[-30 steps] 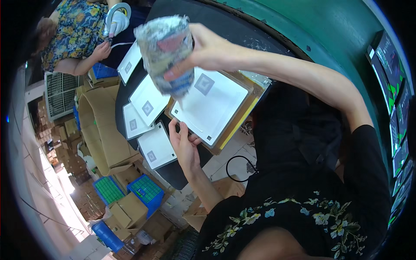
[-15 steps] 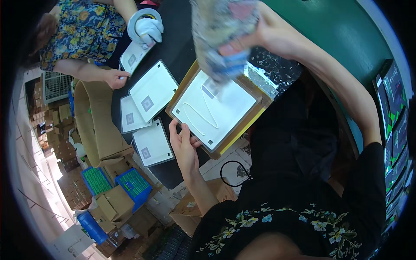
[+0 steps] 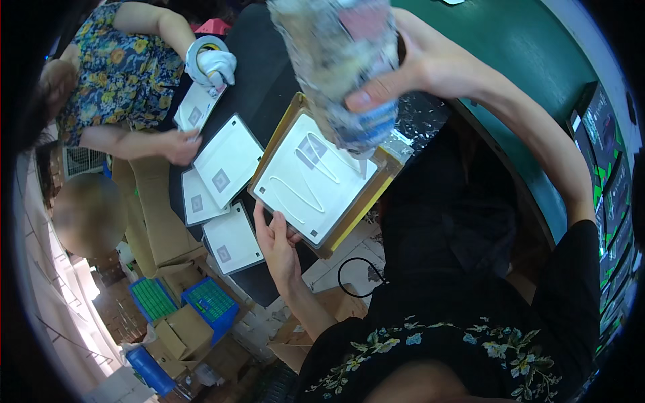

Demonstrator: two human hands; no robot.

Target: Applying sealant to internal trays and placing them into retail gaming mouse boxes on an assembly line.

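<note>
My right hand (image 3: 426,64) is wrapped around a squeeze bottle (image 3: 336,67) with a smeared, crusted surface. Its nozzle points down at the right part of a rectangular white panel (image 3: 285,178) with rounded corners. A pale zigzag bead of what looks like glue runs over the panel, crossing a grey square mark. The panel lies in a brown tray-like frame with a yellow edge (image 3: 359,218). My left hand (image 3: 279,252) pinches the panel's near-left side, thumb on top; the other fingers are partly hidden beneath.
Several similar white panels (image 3: 232,161) lie overlapping on the black tabletop (image 3: 259,50) to the left. Across it, a co-worker's gloved hand (image 3: 218,64) carries a tape roll (image 3: 190,60). An open carton (image 3: 151,228) and blue-green crates (image 3: 211,302) stand at left; a green surface (image 3: 517,74) is at right.
The bottle has moved right across the panel, lengthening the zigzag bead. My left hand stays at the panel's side. Another person's head has come into view at left.
</note>
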